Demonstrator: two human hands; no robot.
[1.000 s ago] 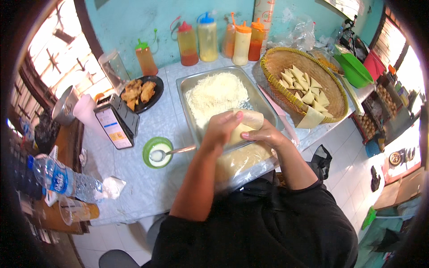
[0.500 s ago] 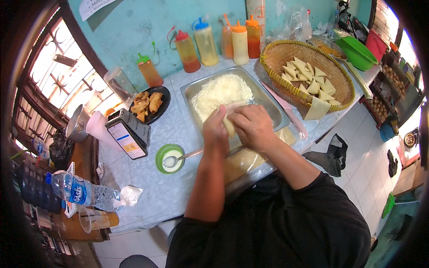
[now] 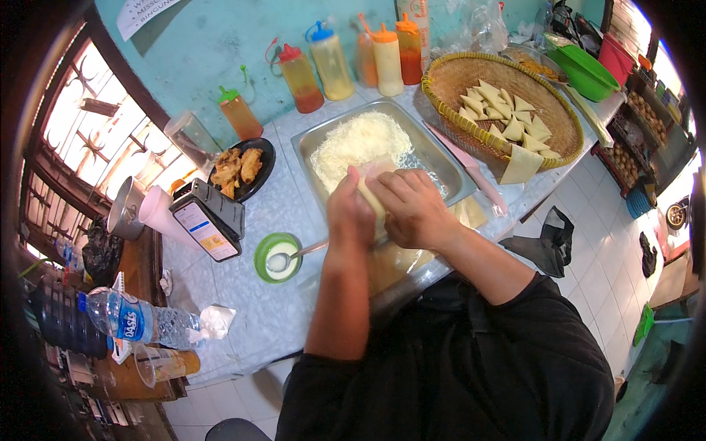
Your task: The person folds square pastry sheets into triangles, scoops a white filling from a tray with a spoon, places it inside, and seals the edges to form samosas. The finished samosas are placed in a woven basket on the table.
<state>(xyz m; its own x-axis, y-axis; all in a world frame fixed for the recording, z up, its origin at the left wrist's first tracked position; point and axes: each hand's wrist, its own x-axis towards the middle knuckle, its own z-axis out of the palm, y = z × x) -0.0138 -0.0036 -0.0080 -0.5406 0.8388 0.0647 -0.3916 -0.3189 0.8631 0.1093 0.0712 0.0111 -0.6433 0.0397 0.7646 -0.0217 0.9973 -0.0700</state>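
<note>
Between my two hands, over the near edge of a metal tray [image 3: 448,173], is a pale pastry wrapper [image 3: 372,200] folded into a thick piece. My left hand [image 3: 348,212] grips it from the left, thumb up. The fingers of my right hand [image 3: 415,207] curl over its right side. White shredded filling [image 3: 360,143] is heaped in the tray. Flat wrappers [image 3: 397,264] in plastic lie under my wrists. A green bowl [image 3: 260,259] of white liquid stands left of my left wrist, with a spoon [image 3: 279,262] resting in it.
Folded pastry triangles [image 3: 507,110] fill part of a woven basket [image 3: 434,92] at right. A pink knife [image 3: 485,180] lies between basket and tray. Several sauce bottles [image 3: 331,66] line the wall. A phone [image 3: 206,228], a plate of fried food [image 3: 239,169] and a water bottle [image 3: 132,316] stand left.
The view has shifted slightly. Both hands stay together on the pastry wrapper, with only small movements of the fingers.
</note>
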